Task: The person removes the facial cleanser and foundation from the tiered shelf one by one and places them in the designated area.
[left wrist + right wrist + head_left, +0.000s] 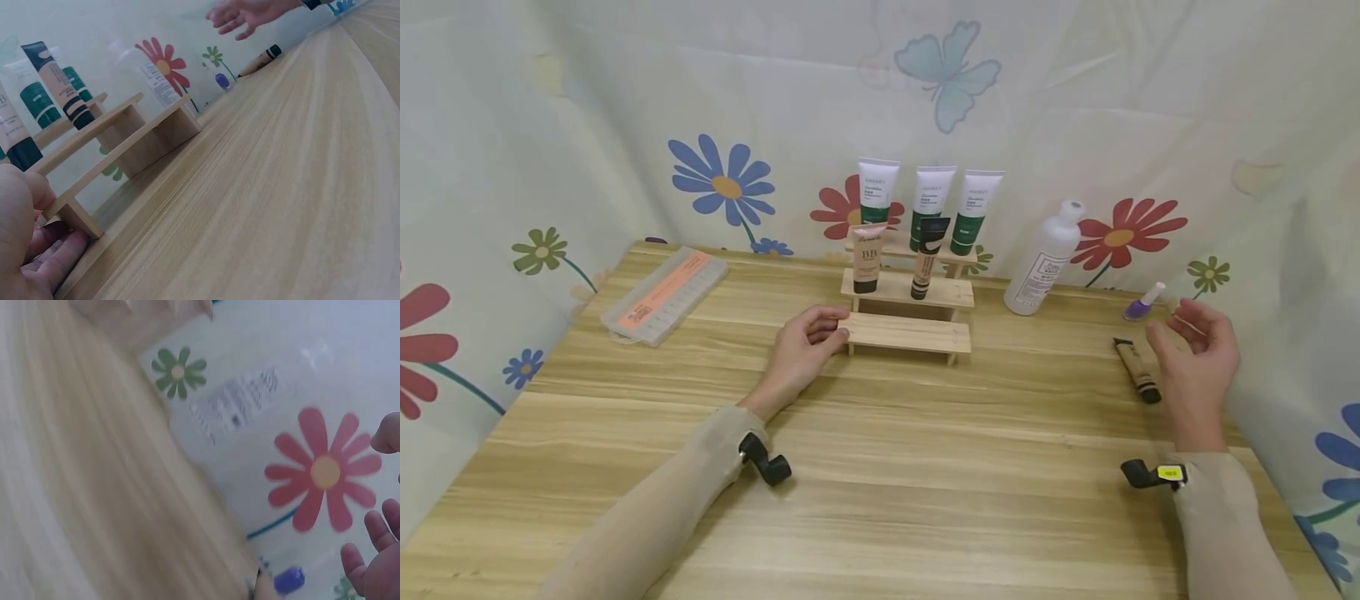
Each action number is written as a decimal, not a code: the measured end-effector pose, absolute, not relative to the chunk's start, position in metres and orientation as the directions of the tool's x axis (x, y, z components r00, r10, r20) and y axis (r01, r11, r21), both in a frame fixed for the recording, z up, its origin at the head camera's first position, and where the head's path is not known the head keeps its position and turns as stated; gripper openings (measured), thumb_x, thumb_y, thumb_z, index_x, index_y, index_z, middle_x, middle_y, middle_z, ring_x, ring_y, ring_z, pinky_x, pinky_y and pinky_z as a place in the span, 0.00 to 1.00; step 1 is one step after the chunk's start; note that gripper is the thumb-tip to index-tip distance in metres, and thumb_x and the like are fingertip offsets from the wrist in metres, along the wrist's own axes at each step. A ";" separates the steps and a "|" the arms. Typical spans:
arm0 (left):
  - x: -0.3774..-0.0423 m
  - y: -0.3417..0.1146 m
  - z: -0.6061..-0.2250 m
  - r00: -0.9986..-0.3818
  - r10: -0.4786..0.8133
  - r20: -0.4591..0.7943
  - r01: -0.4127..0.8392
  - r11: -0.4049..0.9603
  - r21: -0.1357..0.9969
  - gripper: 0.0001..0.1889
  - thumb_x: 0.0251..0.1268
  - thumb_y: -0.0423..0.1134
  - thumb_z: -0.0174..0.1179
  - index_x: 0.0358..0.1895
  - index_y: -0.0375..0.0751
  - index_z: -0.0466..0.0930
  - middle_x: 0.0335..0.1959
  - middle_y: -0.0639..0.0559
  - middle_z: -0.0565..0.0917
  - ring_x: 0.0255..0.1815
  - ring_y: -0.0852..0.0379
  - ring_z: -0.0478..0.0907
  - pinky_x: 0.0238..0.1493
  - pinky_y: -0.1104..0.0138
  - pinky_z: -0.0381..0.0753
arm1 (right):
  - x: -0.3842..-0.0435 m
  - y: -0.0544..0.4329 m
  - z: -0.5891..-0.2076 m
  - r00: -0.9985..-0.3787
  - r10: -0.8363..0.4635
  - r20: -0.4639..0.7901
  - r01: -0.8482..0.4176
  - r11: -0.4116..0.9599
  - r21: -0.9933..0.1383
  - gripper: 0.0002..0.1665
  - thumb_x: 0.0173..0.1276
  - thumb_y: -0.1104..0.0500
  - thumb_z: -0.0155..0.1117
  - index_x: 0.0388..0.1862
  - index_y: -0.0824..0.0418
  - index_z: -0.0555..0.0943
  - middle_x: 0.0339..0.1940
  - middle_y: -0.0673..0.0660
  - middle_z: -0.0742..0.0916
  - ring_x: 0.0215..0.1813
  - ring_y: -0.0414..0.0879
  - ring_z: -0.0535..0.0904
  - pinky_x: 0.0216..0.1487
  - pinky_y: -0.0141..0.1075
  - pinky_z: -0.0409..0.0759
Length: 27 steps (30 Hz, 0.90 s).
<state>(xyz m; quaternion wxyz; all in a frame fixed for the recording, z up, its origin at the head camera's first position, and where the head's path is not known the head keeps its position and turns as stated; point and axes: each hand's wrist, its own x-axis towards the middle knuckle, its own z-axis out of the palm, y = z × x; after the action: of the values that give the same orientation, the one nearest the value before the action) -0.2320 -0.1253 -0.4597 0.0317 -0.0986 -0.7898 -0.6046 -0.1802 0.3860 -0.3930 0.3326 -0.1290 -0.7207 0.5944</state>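
My left hand (801, 354) grips the left end of the lowest step of a three-tier wooden display rack (904, 332), thumb above and fingers below in the left wrist view. On the middle step stand a beige BB cream tube (867, 260) and a black-capped beige tube (928, 260). Three white-and-green cream tubes (973, 210) occupy the top step. Over the table's right side, my right hand (1198, 371) hovers with loosely bent fingers and nothing held. Just left of it lies a small tan tube with a black cap (1137, 369); a purple nail polish bottle (1139, 308) stands behind.
Between the rack and the nail polish stands a tall white bottle (1045, 262) with a printed label. A clear compartment case with an orange label (664, 293) lies at the back left of the wooden table (925, 492). A flower-patterned curtain (790, 92) hangs behind.
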 end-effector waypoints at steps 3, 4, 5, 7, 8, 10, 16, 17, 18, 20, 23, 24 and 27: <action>-0.233 -0.125 -0.459 -0.979 0.113 0.169 0.192 0.245 0.950 0.14 0.82 0.38 0.69 0.65 0.44 0.87 0.60 0.43 0.90 0.62 0.48 0.86 0.66 0.59 0.86 | -0.182 0.373 -0.382 -0.754 0.539 0.375 -0.304 0.219 -0.927 0.31 0.70 0.68 0.81 0.71 0.58 0.84 0.62 0.51 0.83 0.63 0.44 0.82 0.60 0.23 0.81; -0.233 -0.125 -0.459 -0.979 0.111 0.169 0.192 0.243 0.951 0.14 0.82 0.38 0.69 0.65 0.44 0.87 0.59 0.43 0.90 0.62 0.48 0.87 0.66 0.60 0.86 | -0.182 0.369 -0.378 -0.758 0.528 0.384 -0.330 0.198 -0.923 0.32 0.70 0.68 0.81 0.71 0.59 0.83 0.63 0.52 0.83 0.63 0.45 0.82 0.59 0.23 0.82; -0.234 -0.125 -0.459 -0.979 0.110 0.172 0.194 0.239 0.951 0.14 0.82 0.37 0.69 0.65 0.44 0.88 0.59 0.43 0.90 0.62 0.48 0.87 0.66 0.59 0.86 | -0.182 0.365 -0.375 -0.761 0.517 0.392 -0.351 0.180 -0.919 0.32 0.69 0.68 0.82 0.71 0.59 0.83 0.63 0.53 0.83 0.64 0.46 0.82 0.59 0.24 0.83; -0.235 -0.126 -0.459 -0.978 0.110 0.177 0.198 0.230 0.953 0.15 0.81 0.37 0.69 0.64 0.42 0.88 0.59 0.42 0.91 0.61 0.47 0.87 0.67 0.57 0.86 | -0.183 0.356 -0.368 -0.768 0.497 0.405 -0.377 0.161 -0.912 0.33 0.70 0.68 0.81 0.72 0.59 0.82 0.65 0.55 0.83 0.65 0.48 0.82 0.59 0.24 0.83; -0.235 -0.126 -0.460 -0.978 0.109 0.180 0.201 0.228 0.953 0.14 0.81 0.37 0.69 0.64 0.42 0.88 0.59 0.41 0.91 0.61 0.47 0.87 0.67 0.56 0.86 | -0.183 0.351 -0.365 -0.768 0.490 0.412 -0.381 0.167 -0.910 0.33 0.70 0.67 0.81 0.72 0.59 0.82 0.65 0.55 0.83 0.66 0.48 0.82 0.59 0.24 0.84; -0.235 -0.126 -0.461 -0.977 0.110 0.184 0.205 0.224 0.953 0.14 0.81 0.37 0.69 0.64 0.41 0.88 0.59 0.41 0.90 0.61 0.46 0.87 0.68 0.54 0.85 | -0.184 0.341 -0.358 -0.772 0.485 0.412 -0.381 0.166 -0.910 0.33 0.71 0.66 0.81 0.73 0.57 0.82 0.65 0.54 0.83 0.67 0.49 0.82 0.59 0.24 0.84; -0.234 -0.127 -0.462 -0.978 0.106 0.181 0.201 0.234 0.951 0.15 0.81 0.37 0.69 0.64 0.42 0.88 0.60 0.43 0.90 0.62 0.48 0.86 0.66 0.60 0.86 | -0.192 0.313 -0.339 -0.765 0.473 0.436 -0.429 0.131 -0.894 0.33 0.70 0.67 0.81 0.72 0.58 0.82 0.64 0.56 0.83 0.66 0.52 0.83 0.60 0.27 0.85; -0.234 -0.127 -0.462 -0.978 0.106 0.180 0.201 0.235 0.951 0.15 0.81 0.37 0.69 0.64 0.42 0.88 0.60 0.43 0.90 0.62 0.48 0.86 0.66 0.60 0.86 | -0.193 0.309 -0.337 -0.768 0.464 0.441 -0.433 0.130 -0.892 0.33 0.70 0.67 0.82 0.72 0.57 0.82 0.65 0.56 0.83 0.66 0.52 0.82 0.60 0.27 0.85; -0.234 -0.127 -0.461 -0.978 0.107 0.181 0.201 0.237 0.950 0.15 0.81 0.37 0.69 0.64 0.42 0.88 0.60 0.43 0.90 0.62 0.48 0.86 0.66 0.61 0.85 | -0.194 0.305 -0.336 -0.775 0.453 0.442 -0.440 0.117 -0.891 0.33 0.70 0.66 0.82 0.72 0.57 0.82 0.65 0.57 0.83 0.67 0.53 0.82 0.60 0.27 0.86; -0.234 -0.127 -0.461 -0.978 0.108 0.178 0.199 0.237 0.951 0.14 0.81 0.37 0.69 0.64 0.42 0.87 0.60 0.43 0.90 0.62 0.48 0.86 0.66 0.61 0.85 | -0.196 0.298 -0.333 -0.790 0.427 0.439 -0.444 0.094 -0.891 0.34 0.70 0.66 0.82 0.73 0.55 0.82 0.67 0.57 0.83 0.68 0.53 0.81 0.60 0.27 0.86; -0.233 -0.126 -0.461 -0.977 0.112 0.179 0.201 0.236 0.951 0.15 0.81 0.37 0.69 0.64 0.42 0.87 0.61 0.43 0.89 0.62 0.48 0.86 0.67 0.59 0.85 | -0.201 0.285 -0.328 -0.808 0.394 0.438 -0.457 0.050 -0.888 0.35 0.70 0.67 0.82 0.74 0.54 0.82 0.68 0.59 0.83 0.70 0.54 0.81 0.61 0.28 0.86; -0.233 -0.126 -0.461 -0.977 0.113 0.180 0.202 0.235 0.951 0.15 0.81 0.37 0.69 0.65 0.42 0.87 0.61 0.43 0.89 0.62 0.48 0.86 0.67 0.59 0.85 | -0.203 0.281 -0.327 -0.812 0.384 0.440 -0.464 0.031 -0.885 0.35 0.70 0.69 0.81 0.74 0.54 0.82 0.68 0.59 0.83 0.70 0.55 0.81 0.62 0.28 0.86; -0.234 -0.125 -0.461 -0.977 0.116 0.181 0.204 0.234 0.951 0.14 0.81 0.37 0.69 0.64 0.43 0.87 0.60 0.44 0.89 0.62 0.48 0.86 0.67 0.58 0.85 | -0.207 0.268 -0.324 -0.818 0.359 0.449 -0.482 -0.001 -0.876 0.35 0.70 0.70 0.80 0.74 0.56 0.82 0.69 0.61 0.83 0.70 0.56 0.81 0.63 0.30 0.87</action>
<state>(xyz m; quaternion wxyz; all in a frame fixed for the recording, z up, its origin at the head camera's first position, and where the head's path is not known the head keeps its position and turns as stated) -0.2337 -0.1252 -0.4611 0.0362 -0.1020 -0.7847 -0.6104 -0.2073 0.2679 -0.3244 0.2977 0.0480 -0.6409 0.7059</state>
